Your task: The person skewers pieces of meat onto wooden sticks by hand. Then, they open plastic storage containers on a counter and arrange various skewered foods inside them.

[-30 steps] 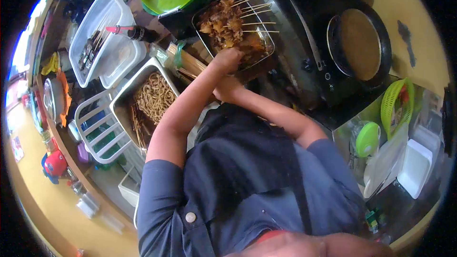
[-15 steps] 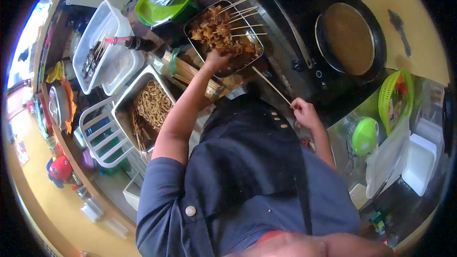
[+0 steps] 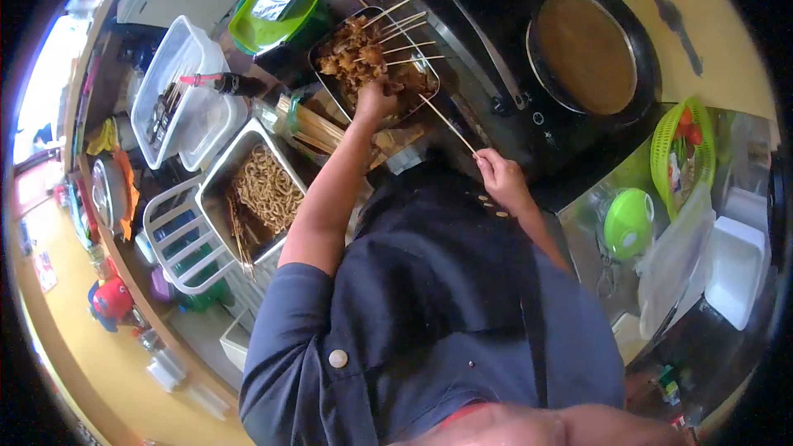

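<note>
My left hand (image 3: 376, 102) reaches into a metal tray (image 3: 438, 81) of brown sauced meat (image 3: 355, 54). Its fingers are curled down among the pieces, and what they grip is hidden. Several loaded skewers (image 3: 405, 30) lie in the tray, their bare stick ends jutting over the right rim. With my right hand (image 3: 501, 177) I pinch the lower end of a wooden skewer (image 3: 450, 126). It slants up and left, its far tip at the tray's lower right edge. No meat shows on its visible length.
Right of the tray, a ladle (image 3: 475, 21) lies by a pan of brown sauce (image 3: 586, 54) on the black cooktop. A container of coiled skewered pieces (image 3: 268, 190), bundled sticks (image 3: 314, 128), a bottle (image 3: 235, 83) and a clear tub (image 3: 178, 41) stand left. A green basket (image 3: 661, 157) is at right.
My right hand has moved up and left with the skewer, bringing the tip closer to my left hand. My left hand stays down in the meat. The whole view has shifted slightly.
</note>
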Motion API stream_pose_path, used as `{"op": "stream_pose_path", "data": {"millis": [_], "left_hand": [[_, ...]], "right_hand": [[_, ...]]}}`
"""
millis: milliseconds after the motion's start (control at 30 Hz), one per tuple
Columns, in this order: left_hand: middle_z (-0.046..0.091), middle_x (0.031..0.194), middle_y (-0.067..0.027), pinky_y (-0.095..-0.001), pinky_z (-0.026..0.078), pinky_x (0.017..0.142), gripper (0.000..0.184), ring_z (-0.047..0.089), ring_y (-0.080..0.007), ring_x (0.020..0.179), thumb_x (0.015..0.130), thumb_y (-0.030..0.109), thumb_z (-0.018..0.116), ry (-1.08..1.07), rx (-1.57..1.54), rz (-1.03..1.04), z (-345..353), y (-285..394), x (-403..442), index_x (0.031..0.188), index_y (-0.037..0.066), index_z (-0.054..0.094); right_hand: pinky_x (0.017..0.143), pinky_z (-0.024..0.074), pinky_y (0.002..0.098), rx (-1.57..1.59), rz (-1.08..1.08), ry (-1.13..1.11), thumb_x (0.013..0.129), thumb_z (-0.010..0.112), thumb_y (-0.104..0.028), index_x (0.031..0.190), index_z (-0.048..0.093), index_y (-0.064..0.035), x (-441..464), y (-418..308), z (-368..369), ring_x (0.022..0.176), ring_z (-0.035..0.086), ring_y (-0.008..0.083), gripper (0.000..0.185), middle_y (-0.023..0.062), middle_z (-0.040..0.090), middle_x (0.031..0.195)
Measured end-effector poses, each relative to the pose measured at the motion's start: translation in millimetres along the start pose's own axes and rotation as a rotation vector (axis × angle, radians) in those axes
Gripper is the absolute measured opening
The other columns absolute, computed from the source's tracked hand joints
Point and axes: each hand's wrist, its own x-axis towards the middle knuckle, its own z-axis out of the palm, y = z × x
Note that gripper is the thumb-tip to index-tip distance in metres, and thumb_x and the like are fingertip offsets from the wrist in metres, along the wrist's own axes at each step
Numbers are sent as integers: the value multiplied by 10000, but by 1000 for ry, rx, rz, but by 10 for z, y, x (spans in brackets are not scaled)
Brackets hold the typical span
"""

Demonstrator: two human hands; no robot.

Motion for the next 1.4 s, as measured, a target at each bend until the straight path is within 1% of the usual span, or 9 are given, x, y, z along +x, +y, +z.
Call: {"op": "stream_pose_path", "data": {"millis": [33, 133, 367, 500, 600, 700, 800, 1100, 1400], "left_hand": [[609, 866, -167, -355, 509, 664, 394, 601, -273, 785, 676, 108, 640, -87, -146, -255, -100, 110, -55, 1041, 27, 516], [588, 951, -114, -382, 522, 659, 329, 592, -251, 816, 731, 33, 583, -78, -1212, -448, -56, 99, -219, 1051, 47, 509], [557, 1053, -100, -410, 470, 832, 259, 550, -239, 951, 844, 77, 509, -269, -1660, -330, -14, 222, -339, 1098, 36, 478], [576, 1005, -92, -384, 475, 820, 234, 564, -230, 915, 852, 103, 528, -149, -1608, -300, 63, 53, -301, 1065, 7, 504], [596, 913, -69, -307, 487, 700, 227, 578, -192, 805, 823, 89, 575, -5, -1442, -300, 224, -263, -197, 1028, 1, 531], [598, 832, -42, -244, 443, 578, 195, 561, -151, 704, 776, 72, 634, 119, -1405, -523, 73, -49, -251, 951, 22, 564], [598, 768, -26, -214, 397, 526, 142, 537, -126, 634, 751, 66, 661, 139, -1327, -425, 37, -23, -279, 861, 37, 578], [614, 789, -48, -233, 466, 680, 111, 580, -128, 709, 742, 18, 652, 145, -1410, -316, 24, 28, -316, 837, 14, 594], [637, 767, -53, -226, 459, 643, 166, 575, -97, 688, 759, 82, 647, 527, -634, -54, 70, 218, -358, 881, -28, 622]], "right_hand": [[612, 460, 434, -25, -8, -14, 849, 492, -184, 933, 557, -41, 11, -29, -10, 707, 586, 370, 178, 184, 604, 763], [615, 460, 437, 32, -18, -69, 843, 502, -176, 976, 564, -43, 91, -168, -14, 696, 587, 367, 198, 186, 604, 757], [640, 478, 409, 66, -166, 30, 821, 523, -131, 971, 591, -33, 247, -224, 69, 737, 594, 357, 192, 192, 611, 819], [649, 482, 397, 69, -139, 18, 818, 527, -120, 959, 602, -26, 254, -294, 45, 752, 598, 352, 185, 192, 612, 841], [640, 481, 394, 101, -136, 33, 817, 532, -123, 945, 609, -28, 251, -268, 62, 735, 601, 347, 177, 191, 613, 821], [621, 480, 394, 106, -43, -31, 815, 541, -139, 934, 617, -36, 241, -336, 30, 701, 603, 343, 174, 186, 613, 781], [604, 478, 396, 68, -37, -35, 812, 548, -157, 924, 623, -45, 238, -313, 70, 670, 603, 339, 176, 182, 612, 749], [619, 482, 396, 86, -115, 8, 802, 551, -160, 935, 629, -50, 258, -282, 143, 687, 603, 340, 189, 191, 611, 778], [606, 478, 408, 82, -120, 32, 797, 545, -124, 938, 624, -39, 289, -370, 185, 694, 593, 359, 182, 208, 600, 771]]}}
